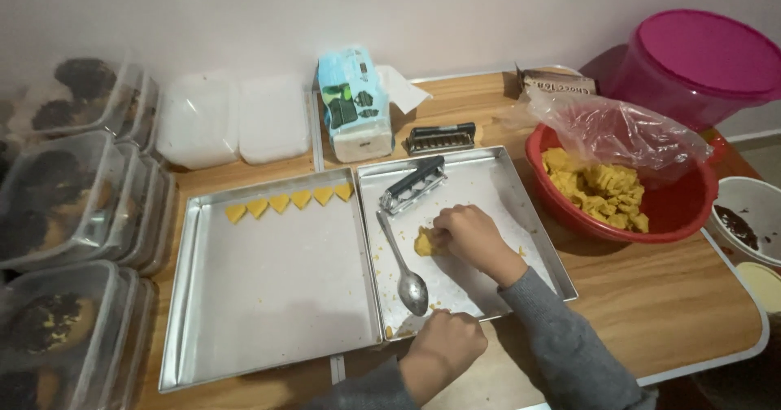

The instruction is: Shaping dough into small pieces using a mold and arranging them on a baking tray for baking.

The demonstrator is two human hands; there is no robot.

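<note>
Nearest us, our left hand rests clenched at the right tray's front edge while our right hand pinches the dough lump inside it, so we judge a hard press could knock the spoon alongside.
</note>
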